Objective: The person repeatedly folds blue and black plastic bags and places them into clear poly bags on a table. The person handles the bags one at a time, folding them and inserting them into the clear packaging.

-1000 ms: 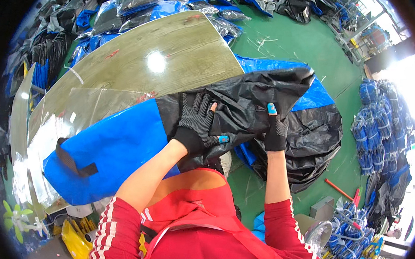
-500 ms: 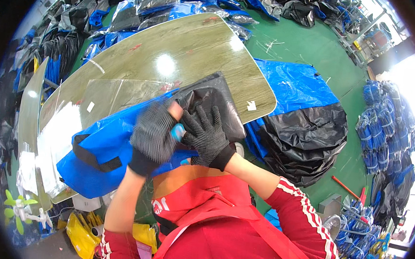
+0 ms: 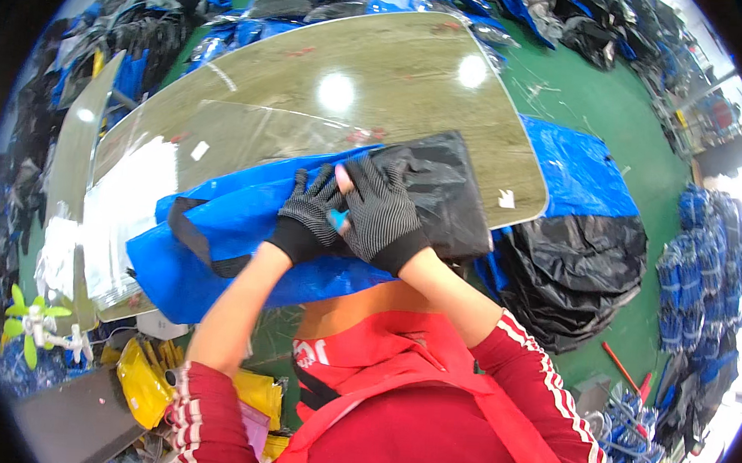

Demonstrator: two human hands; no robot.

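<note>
On the table in front of me lies a folded blue and black bag; its blue part (image 3: 214,259) reaches to the left, with a black strap handle (image 3: 190,227) on it. The black part (image 3: 447,189) is folded flat into a neat block on the right. My left hand (image 3: 310,214), in a dark striped glove, rests on the blue part with its fingers stretched out. Beside it, my right hand (image 3: 381,211) presses down near the seam between blue and black, fingers extended. A bare fingertip and a light-blue tip show between the hands.
The wood-patterned table (image 3: 279,66) has a clear plastic sheet (image 3: 240,128) lying on it. A stack of blue and black bags (image 3: 575,263) stands to its right. Bundled blue goods (image 3: 688,254) hang further right; yellow packages (image 3: 141,379) and a green-bladed fan (image 3: 33,324) are at lower left.
My hands have shifted to the right, and my right hand lies closer against the left. The view has moved, and the black part appears flatter and more fully exposed.
</note>
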